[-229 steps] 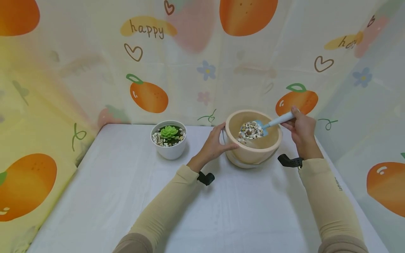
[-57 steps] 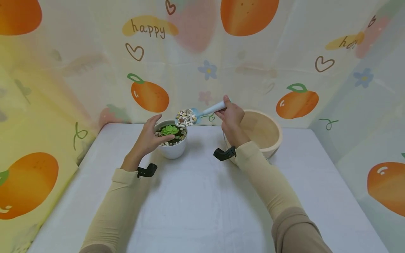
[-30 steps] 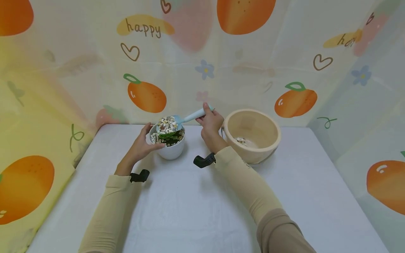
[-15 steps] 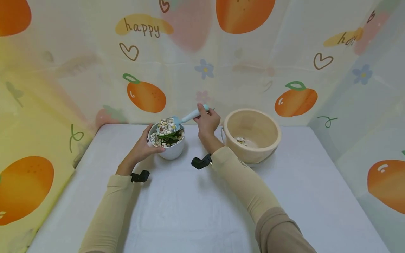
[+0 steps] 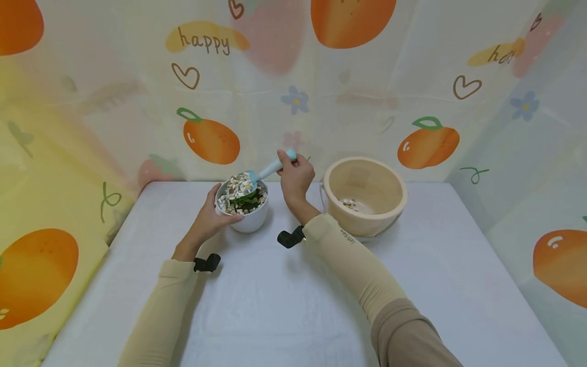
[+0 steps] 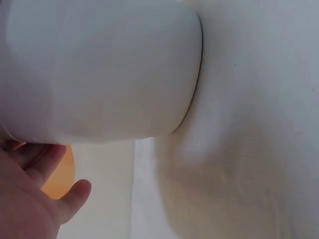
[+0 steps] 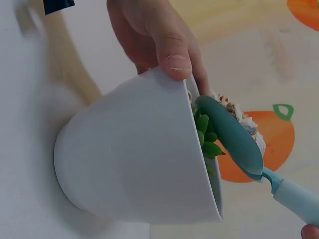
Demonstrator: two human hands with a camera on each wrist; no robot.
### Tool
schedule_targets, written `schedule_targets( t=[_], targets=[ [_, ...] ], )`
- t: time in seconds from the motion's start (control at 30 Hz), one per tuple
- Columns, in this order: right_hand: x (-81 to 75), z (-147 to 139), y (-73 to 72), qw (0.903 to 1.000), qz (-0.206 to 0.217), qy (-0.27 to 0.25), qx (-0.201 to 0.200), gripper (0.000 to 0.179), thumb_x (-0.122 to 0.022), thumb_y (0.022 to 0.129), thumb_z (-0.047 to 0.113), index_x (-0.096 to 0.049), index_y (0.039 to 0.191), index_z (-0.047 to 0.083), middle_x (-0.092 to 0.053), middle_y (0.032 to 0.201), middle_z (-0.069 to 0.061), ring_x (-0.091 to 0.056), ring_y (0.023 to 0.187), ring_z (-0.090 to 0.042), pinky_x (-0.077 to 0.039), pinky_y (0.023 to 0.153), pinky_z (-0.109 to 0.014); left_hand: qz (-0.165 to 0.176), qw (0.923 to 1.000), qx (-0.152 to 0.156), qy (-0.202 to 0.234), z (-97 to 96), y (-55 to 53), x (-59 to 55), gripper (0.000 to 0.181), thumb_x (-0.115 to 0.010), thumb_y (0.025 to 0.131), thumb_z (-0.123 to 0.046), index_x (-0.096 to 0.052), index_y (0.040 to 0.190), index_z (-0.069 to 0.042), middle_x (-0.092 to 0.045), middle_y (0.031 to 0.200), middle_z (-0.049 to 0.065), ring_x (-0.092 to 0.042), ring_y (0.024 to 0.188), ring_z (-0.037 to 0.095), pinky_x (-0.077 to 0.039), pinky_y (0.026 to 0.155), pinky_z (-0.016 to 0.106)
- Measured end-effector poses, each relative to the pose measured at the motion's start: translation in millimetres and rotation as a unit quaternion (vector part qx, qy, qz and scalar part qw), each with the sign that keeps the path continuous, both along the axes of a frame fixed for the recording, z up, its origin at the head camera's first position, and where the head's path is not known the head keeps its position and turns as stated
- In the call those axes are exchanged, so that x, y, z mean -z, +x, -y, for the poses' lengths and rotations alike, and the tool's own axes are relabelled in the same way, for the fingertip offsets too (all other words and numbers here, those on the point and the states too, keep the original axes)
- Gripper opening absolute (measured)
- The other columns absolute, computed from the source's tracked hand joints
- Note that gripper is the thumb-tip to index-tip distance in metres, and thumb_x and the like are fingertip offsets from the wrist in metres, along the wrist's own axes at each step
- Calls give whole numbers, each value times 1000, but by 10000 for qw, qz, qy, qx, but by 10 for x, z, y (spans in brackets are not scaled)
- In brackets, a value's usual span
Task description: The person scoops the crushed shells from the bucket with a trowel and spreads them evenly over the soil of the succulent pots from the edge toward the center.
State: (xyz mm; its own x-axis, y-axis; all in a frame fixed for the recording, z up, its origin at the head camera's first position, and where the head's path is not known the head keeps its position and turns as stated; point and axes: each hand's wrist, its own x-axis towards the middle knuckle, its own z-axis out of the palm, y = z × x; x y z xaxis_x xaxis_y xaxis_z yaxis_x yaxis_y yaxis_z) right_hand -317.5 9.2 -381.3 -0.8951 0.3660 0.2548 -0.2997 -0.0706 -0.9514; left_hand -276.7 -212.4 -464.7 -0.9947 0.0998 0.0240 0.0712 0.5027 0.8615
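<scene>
My right hand (image 5: pixel 297 181) pinches the pale blue handle of a small garden trowel (image 5: pixel 275 167). White and tan pebbles (image 5: pixel 240 185) are heaped on its blade, which slants over the succulent and reaches to the far left of the pot's rim. In the right wrist view the blade (image 7: pixel 234 137) hangs just above the green leaves (image 7: pixel 209 143). My left hand (image 5: pixel 206 221) grips the white flowerpot (image 5: pixel 249 222) by its left side, thumb at the near rim and fingers behind. Soil and pebbles surround the succulent (image 5: pixel 245 202), partly hidden by the trowel.
A larger beige bucket-like pot (image 5: pixel 367 219) with a thin wire handle stands to the right, a few pebbles (image 5: pixel 349 204) on its bottom. Both pots stand on the white-covered table (image 5: pixel 275 300). A fruit-printed curtain (image 5: pixel 266 117) closes off the back and sides.
The loaded trowel has gone from the beige pot leftward to over the flowerpot, and recently lowered slightly. My left hand left the beige pot's rim and took hold of the flowerpot.
</scene>
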Motion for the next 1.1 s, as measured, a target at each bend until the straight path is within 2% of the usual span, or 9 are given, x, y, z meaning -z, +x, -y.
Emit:
schedule_targets(
  t=[0.17,0.37,0.57,0.73,0.9,1.1],
  targets=[
    [-8,23,13,9987,-341,380,70,27,-73,88,25,-69,83,-1,-69,71,-22,-70,63,-27,-59,60,-28,1,9999,121,-100,16,1,-28,118,-83,75,-34,-1,157,-12,-16,161,20,-19,147,40,-19,117,63],
    [-12,34,24,9962,-437,716,223,28,-73,88,23,-68,80,-3,-68,68,-22,-70,63,-31,-58,58,-24,75,9995,317,45,48,-50,-21,117,-83,76,-29,0,157,-12,-11,162,18,-15,149,38,-17,118,62],
    [12,-12,32,9968,-268,708,267,29,-72,89,24,-69,83,-4,-68,68,-24,-70,63,-36,-57,57,-24,45,9999,91,137,29,-21,16,116,-83,75,-30,-2,157,-12,-15,162,18,-18,148,39,-18,117,62],
    [29,-50,32,9970,-251,694,243,30,-71,90,24,-68,82,-5,-68,69,-26,-70,65,-39,-57,58,-24,-25,9999,-128,-3,-52,39,35,117,-83,75,-36,-3,157,-12,-16,162,18,-18,148,40,-20,117,62],
    [23,-40,31,9973,-307,611,254,30,-71,89,24,-68,81,-5,-67,68,-25,-70,64,-34,-59,59,-25,12,10000,30,-59,-45,28,-14,119,-83,75,-35,0,157,-12,-13,162,19,-16,148,41,-19,117,63],
    [38,-6,35,9976,-325,570,210,29,-71,90,23,-68,82,-4,-66,70,-27,-69,65,-36,-60,62,-31,191,9993,261,204,-1,-50,-14,118,-83,75,-25,2,157,-14,-10,162,19,-14,149,39,-16,118,63]
  ],
)
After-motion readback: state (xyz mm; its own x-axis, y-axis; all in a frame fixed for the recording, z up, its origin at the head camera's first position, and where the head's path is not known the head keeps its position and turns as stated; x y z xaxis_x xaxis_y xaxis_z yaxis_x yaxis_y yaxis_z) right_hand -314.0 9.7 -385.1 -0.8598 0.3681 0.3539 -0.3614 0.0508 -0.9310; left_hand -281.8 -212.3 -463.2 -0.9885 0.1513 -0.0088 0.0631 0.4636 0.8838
